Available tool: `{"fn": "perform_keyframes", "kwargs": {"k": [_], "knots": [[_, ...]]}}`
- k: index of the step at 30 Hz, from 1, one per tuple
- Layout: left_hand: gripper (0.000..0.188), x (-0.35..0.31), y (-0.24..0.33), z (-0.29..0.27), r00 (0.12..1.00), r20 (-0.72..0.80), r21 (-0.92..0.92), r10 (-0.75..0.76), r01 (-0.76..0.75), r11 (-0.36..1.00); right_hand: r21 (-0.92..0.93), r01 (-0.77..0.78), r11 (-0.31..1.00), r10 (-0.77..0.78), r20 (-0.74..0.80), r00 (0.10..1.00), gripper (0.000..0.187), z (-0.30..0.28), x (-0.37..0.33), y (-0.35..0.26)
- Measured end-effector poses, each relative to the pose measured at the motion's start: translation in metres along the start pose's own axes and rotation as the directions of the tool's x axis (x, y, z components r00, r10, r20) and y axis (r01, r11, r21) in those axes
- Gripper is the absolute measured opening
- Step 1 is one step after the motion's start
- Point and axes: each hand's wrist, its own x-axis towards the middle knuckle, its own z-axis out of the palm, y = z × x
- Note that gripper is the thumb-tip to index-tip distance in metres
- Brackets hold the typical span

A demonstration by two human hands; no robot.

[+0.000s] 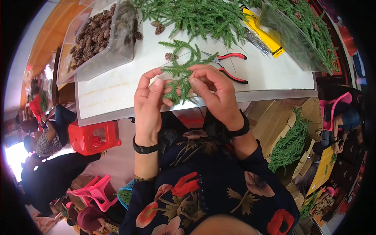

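Note:
Between my two hands, over the front edge of the white table, is a green artificial pine sprig with several curling branches. My left hand has its thumb and fingers closed around the sprig's lower left side. On the other side, my right hand pinches the sprig between thumb and fingers. A small brown pinecone sits by the upper branches; whether it is attached, I cannot tell. Pliers with red and black handles lie spread just beyond my right hand.
A clear bin of pinecones stands at the far left. Loose green sprigs are heaped at the back, beside a yellow package and another clear bin. Right of me is a cardboard box of greenery; a red stool and people are left.

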Motion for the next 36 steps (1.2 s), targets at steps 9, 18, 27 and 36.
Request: {"fn": "perform_keyframes", "kwargs": {"k": [9,18,27,36], "knots": [[0.071,0.011,-0.011,-0.029,0.912,0.395,-0.504,-0.106,0.312,0.806,0.201,-0.239,0.95,0.246,-0.007,0.969,0.013,-0.001,-0.003,-0.002],[0.059,0.005,-0.007,-0.016,0.946,0.263,-0.504,-0.188,0.301,0.809,0.148,-0.269,0.952,0.279,-0.051,0.959,0.016,0.001,-0.004,-0.002],[0.036,0.007,-0.015,-0.019,0.974,0.143,-0.236,-0.174,0.204,0.95,0.124,-0.251,0.96,0.259,-0.049,0.965,0.014,0.002,-0.005,-0.004],[0.026,0.006,-0.017,-0.036,0.94,0.164,-0.473,-0.299,0.341,0.813,0.231,-0.205,0.951,0.228,-0.078,0.97,0.013,0.005,-0.006,-0.013]]}}
